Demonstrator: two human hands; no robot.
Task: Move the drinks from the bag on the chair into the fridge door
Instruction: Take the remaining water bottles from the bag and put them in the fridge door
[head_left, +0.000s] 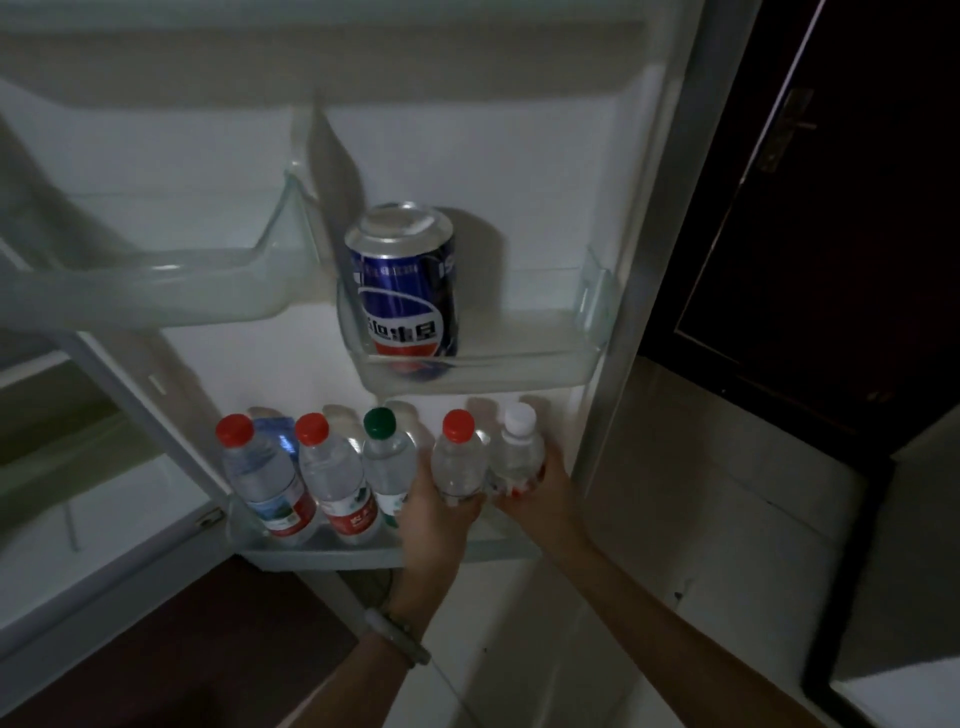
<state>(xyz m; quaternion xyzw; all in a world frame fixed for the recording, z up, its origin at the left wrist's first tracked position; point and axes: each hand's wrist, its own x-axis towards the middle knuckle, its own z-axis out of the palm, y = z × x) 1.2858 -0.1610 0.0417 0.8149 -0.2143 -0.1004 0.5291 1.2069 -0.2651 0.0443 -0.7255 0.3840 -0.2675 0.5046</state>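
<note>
The fridge door stands open in front of me. Its bottom door shelf (322, 558) holds a row of clear water bottles: two with red caps (262, 478) (332, 475) and one with a green cap (387, 465). My left hand (434, 512) grips a small red-capped bottle (460, 457) at the shelf's right part. My right hand (543, 491) holds a white-capped bottle (517, 449) beside it, at the shelf's right end. A blue cola can (408, 291) stands in the middle door shelf (519, 364) above. The bag and chair are out of view.
An empty clear bin (171, 283) sits at the upper left of the door. The fridge interior (62, 426) lies to the left. A dark wooden door (831, 234) and tiled wall are on the right. A bracelet is on my left wrist.
</note>
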